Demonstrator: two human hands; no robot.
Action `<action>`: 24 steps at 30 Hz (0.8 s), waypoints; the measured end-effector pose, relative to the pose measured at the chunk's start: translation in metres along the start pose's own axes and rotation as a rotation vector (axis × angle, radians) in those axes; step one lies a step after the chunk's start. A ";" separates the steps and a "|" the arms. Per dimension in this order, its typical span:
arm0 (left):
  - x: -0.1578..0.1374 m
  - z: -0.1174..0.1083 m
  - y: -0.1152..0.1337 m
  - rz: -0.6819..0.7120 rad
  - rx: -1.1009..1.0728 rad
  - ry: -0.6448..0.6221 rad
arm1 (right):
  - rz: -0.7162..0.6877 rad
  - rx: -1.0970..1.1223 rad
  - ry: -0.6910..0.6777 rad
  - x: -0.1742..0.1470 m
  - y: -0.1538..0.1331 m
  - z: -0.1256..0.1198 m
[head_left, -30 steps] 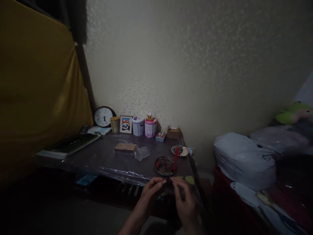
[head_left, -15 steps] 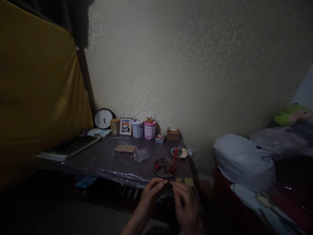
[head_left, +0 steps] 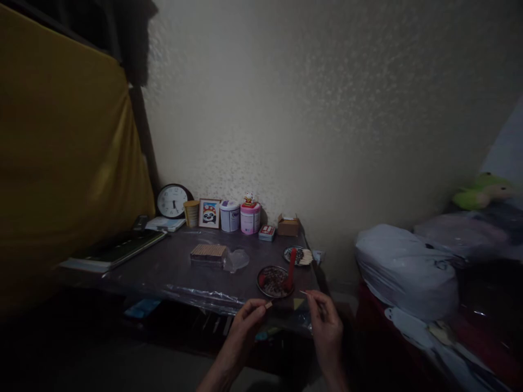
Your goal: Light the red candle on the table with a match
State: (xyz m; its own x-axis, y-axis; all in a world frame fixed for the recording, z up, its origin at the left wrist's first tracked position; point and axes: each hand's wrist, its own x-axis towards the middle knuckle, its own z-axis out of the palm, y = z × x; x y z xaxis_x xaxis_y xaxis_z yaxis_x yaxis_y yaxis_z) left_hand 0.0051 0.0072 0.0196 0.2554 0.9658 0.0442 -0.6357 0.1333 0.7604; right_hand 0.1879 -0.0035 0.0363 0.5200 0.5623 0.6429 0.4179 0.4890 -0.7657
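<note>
My left hand (head_left: 249, 321) pinches a small flat tan piece (head_left: 268, 305) between thumb and forefinger, in front of the table's near edge. To its right, my right hand (head_left: 324, 321) is closed with the fingertips on a thin pale sliver (head_left: 304, 292), too small to name. Just beyond the hands sits a round dish (head_left: 260, 286) of small dark bits. A red spoon (head_left: 291, 269) rests in it, handle up. Farther back, a smaller plate (head_left: 287, 259) bears dark bits and several pale flat sticks (head_left: 305, 257), their ends over the right rim.
A plastic-covered table (head_left: 171, 267) holds a brown-striped block (head_left: 208, 253) and a crumpled clear wrapper (head_left: 237, 260). Along the wall stand a clock (head_left: 174, 200), a picture frame (head_left: 210, 213), two canisters (head_left: 230, 215) and a cardboard box (head_left: 288, 224). White bags (head_left: 404, 267) lie at right.
My hands have drawn apart: the right has moved right and slightly up with the pale sliver, while the left has shifted slightly left, still pinching the tan piece.
</note>
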 end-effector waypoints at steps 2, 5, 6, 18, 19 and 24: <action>0.002 -0.001 0.000 0.017 0.003 -0.004 | 0.006 0.012 0.016 -0.001 -0.003 0.001; 0.001 0.004 -0.001 0.021 0.009 -0.020 | -0.059 0.000 0.026 -0.004 -0.014 0.003; 0.001 0.006 -0.001 0.014 0.007 -0.022 | -0.101 -0.005 0.019 -0.007 -0.019 0.004; -0.003 0.021 -0.003 0.031 -0.012 -0.057 | -0.466 -0.144 -0.130 -0.023 -0.038 0.005; -0.003 0.021 -0.003 0.029 -0.008 -0.061 | -0.488 -0.136 -0.109 -0.022 -0.040 0.004; -0.003 0.028 0.002 0.064 0.004 -0.022 | -0.600 -0.286 -0.208 -0.017 -0.027 0.004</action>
State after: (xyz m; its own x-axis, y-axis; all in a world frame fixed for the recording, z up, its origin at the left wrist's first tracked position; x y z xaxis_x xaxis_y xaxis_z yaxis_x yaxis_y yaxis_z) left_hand 0.0233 -0.0015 0.0390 0.2300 0.9673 0.1071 -0.6484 0.0702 0.7580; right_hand 0.1651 -0.0234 0.0463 -0.0038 0.3799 0.9250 0.7834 0.5761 -0.2333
